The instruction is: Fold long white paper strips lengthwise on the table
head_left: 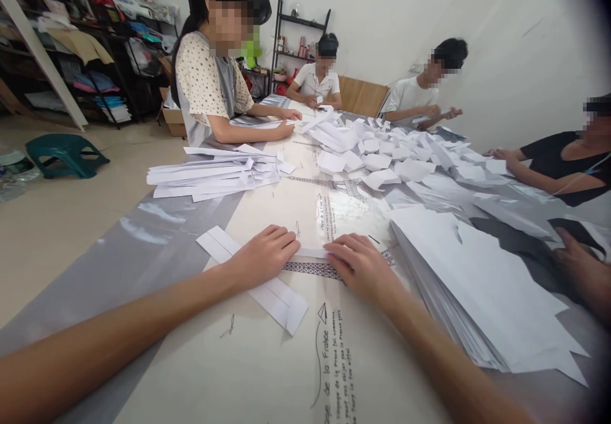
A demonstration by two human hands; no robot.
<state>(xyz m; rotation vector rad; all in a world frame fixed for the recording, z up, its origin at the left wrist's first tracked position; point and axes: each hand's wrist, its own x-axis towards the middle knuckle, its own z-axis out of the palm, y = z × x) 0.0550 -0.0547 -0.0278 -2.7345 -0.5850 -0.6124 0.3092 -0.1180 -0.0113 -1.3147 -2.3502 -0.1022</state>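
My left hand (267, 253) presses its curled fingers on the left end of a narrow folded paper strip (312, 253). Holding the right end of that strip is my right hand (356, 260), its fingers bent over the edge and the thumb below. The strip lies low over the printed tablecloth (214, 373). Beneath my left hand and wrist, a wider creased white paper piece (281, 303) rests slantwise on the cloth, its middle hidden. To the right of my right forearm stands a thick stack of white paper sheets (468, 271).
Beyond my left hand lies a pile of folded paper strips (210, 172). Many folded paper pieces (377, 150) spread over the table's far right. Several people sit or stand round the table, hands on paper. A green stool (67, 155) stands on the floor at left.
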